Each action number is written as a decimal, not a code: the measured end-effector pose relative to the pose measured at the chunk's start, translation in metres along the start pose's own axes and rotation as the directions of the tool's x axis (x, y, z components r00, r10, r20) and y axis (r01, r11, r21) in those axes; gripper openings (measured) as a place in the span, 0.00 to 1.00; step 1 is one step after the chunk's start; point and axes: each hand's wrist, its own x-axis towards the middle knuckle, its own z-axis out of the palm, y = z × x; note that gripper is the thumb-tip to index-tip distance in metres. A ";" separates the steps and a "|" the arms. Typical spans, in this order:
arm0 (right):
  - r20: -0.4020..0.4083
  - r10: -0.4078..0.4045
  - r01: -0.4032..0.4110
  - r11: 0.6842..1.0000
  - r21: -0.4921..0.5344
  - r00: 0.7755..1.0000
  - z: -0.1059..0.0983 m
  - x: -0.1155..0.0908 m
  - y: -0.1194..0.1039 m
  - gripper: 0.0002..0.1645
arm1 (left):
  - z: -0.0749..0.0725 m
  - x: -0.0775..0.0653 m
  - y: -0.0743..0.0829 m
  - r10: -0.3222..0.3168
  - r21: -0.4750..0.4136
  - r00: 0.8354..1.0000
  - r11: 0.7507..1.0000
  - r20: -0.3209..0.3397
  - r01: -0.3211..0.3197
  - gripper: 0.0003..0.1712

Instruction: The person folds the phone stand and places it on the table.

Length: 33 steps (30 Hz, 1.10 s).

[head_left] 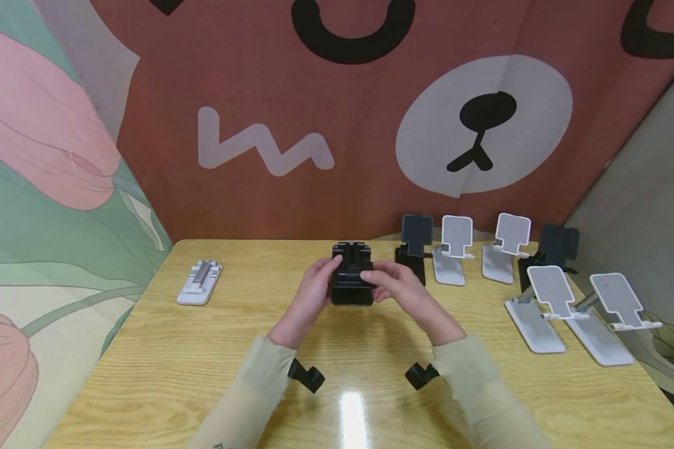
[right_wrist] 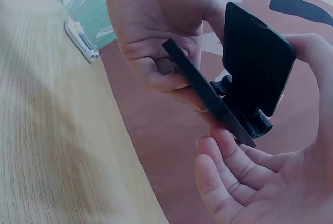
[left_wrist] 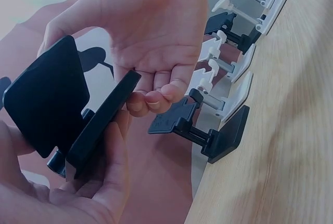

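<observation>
Both hands hold a black folding phone stand above the table, near its far edge. Its plate is tilted away from its flat base, leaving a wedge between them, as the wrist views show. My left hand grips one side, thumb on the plate and fingers under the base. From the other side my right hand pinches it, with the thumb at the plate and bent fingers against the base. The hinge arm is mostly hidden between plate and base.
A folded white phone stand lies at the left of the wooden table. On the right stand several unfolded ones, among them a black stand and a white stand. A printed cloth hangs behind.
</observation>
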 end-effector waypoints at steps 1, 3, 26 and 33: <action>0.001 -0.001 0.001 1.000 0.000 1.000 0.000 0.000 0.000 0.44 | 0.000 0.000 0.000 0.001 0.002 1.000 1.000 -0.004 -0.001 0.25; -0.002 0.004 -0.004 1.000 0.002 1.000 0.001 0.001 0.001 0.44 | 0.000 0.000 -0.001 0.001 0.001 1.000 1.000 -0.009 -0.001 0.24; 0.012 -0.037 0.037 0.998 -0.051 0.999 0.011 0.003 0.011 0.34 | -0.016 0.001 -0.008 0.093 0.139 0.996 0.986 0.013 -0.094 0.19; 0.006 -0.092 0.092 0.990 -0.105 0.996 0.009 0.002 0.010 0.32 | -0.023 0.002 -0.002 0.095 0.146 0.995 0.985 -0.034 -0.089 0.20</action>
